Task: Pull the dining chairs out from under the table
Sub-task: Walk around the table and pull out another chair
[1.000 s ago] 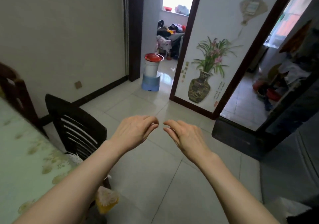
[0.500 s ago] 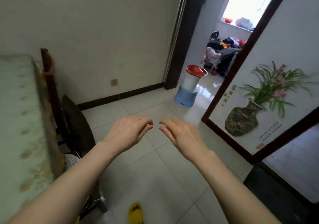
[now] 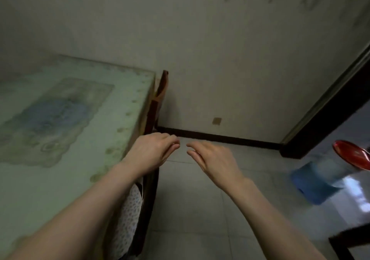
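Note:
The dining table with a pale green patterned cover fills the left side. Two dark wooden chairs are tucked along its right edge: the far chair by the wall, and the near chair, whose patterned seat cushion shows under the table edge. My left hand hovers over the near chair's back, fingers loosely curled, holding nothing. My right hand is beside it over the floor, fingers apart and empty. Neither hand touches a chair.
A pale wall with a dark baseboard lies ahead. A dark door frame stands at the right, with a blue-based container with a red lid beyond it. Tiled floor runs to the right of the chairs.
My view has swung left, bringing the table top and the chairs' right side into sight; the painted door panel has left the frame. Both hands stay raised together and empty.

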